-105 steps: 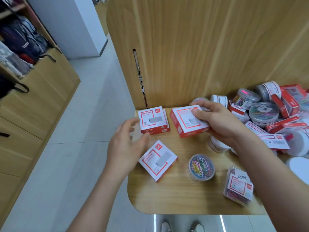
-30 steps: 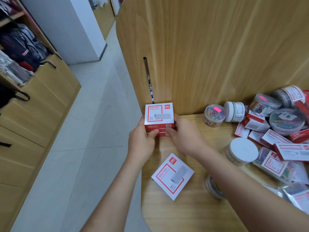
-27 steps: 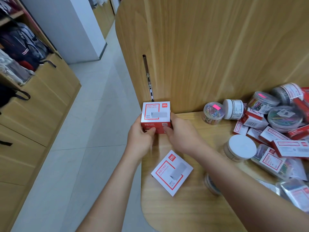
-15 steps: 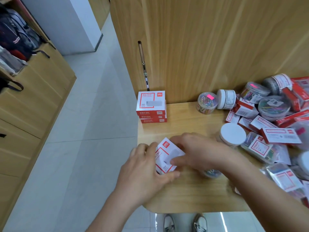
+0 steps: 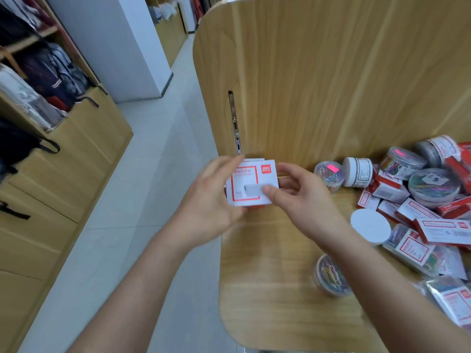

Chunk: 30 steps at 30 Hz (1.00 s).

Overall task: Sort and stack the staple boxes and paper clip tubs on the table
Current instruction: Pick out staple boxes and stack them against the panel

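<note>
Holding a staple box (image 5: 251, 183) face up in both hands, close to the foot of the wooden panel (image 5: 331, 72), above the table (image 5: 280, 289) corner nearest it. Pinching with the right hand (image 5: 298, 197): thumb pressed on the printed top, fingers curled round the far edge. Cupping the opposite edge with the left hand (image 5: 211, 197), fingers curled against it, though smeared by motion blur. Just past the box on the panel side, a thin white edge (image 5: 254, 159), probably a box already laid there; mostly hidden, so impossible to tell the number beneath.

Likely step: setting this box on that pile. Lower flat, not corner first. Square all four edges with the box below before letting go, logo turned the same way. Slide the thumb off last, then press lightly from above. Keep the pile snug to the panel, well in from the table's rim. Leave the paper clip tubs (image 5: 433, 187) and loose red boxes (image 5: 388, 191) further along the panel for later.
</note>
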Each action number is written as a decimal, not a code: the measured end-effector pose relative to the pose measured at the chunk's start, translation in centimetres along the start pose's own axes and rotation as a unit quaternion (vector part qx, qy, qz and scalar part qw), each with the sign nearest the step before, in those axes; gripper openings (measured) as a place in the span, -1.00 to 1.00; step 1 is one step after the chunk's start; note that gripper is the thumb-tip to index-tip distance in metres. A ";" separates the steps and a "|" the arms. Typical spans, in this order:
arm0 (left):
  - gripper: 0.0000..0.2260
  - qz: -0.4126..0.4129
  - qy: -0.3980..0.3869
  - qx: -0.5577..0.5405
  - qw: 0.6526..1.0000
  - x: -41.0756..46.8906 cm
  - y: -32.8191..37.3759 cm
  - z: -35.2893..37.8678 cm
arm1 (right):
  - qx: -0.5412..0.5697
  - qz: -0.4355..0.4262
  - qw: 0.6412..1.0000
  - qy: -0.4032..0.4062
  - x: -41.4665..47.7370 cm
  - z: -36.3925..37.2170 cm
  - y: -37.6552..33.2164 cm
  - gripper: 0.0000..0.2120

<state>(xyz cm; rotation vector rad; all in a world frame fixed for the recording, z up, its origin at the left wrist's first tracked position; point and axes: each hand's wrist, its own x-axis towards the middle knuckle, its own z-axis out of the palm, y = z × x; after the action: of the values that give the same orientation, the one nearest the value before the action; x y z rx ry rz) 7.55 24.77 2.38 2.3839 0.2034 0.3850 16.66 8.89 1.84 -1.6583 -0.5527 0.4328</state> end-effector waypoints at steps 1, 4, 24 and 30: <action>-0.27 -0.030 -0.009 -0.049 0.998 1.0 -0.3 -0.1 | 0.022 0.002 1.000 0.020 0.7 0.6 0.0 -0.70; -0.23 -0.128 -0.022 -0.163 0.978 2.6 -1.5 0.7 | -0.027 0.007 0.997 0.076 2.1 1.9 0.7 -0.75; -0.62 -0.170 0.091 -0.399 0.897 -0.4 -2.4 4.9 | 0.124 0.081 0.984 -0.094 2.7 0.5 3.6 -0.34; -0.21 -0.126 0.021 -0.359 0.925 -2.8 -3.4 5.1 | -0.089 0.084 0.971 -0.205 2.2 -0.8 4.2 0.29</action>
<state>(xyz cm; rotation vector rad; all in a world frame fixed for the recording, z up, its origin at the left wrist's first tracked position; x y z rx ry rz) 6.39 23.45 -4.13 1.6040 0.3209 0.3171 19.36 9.09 -2.14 -1.8042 -0.7746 0.8841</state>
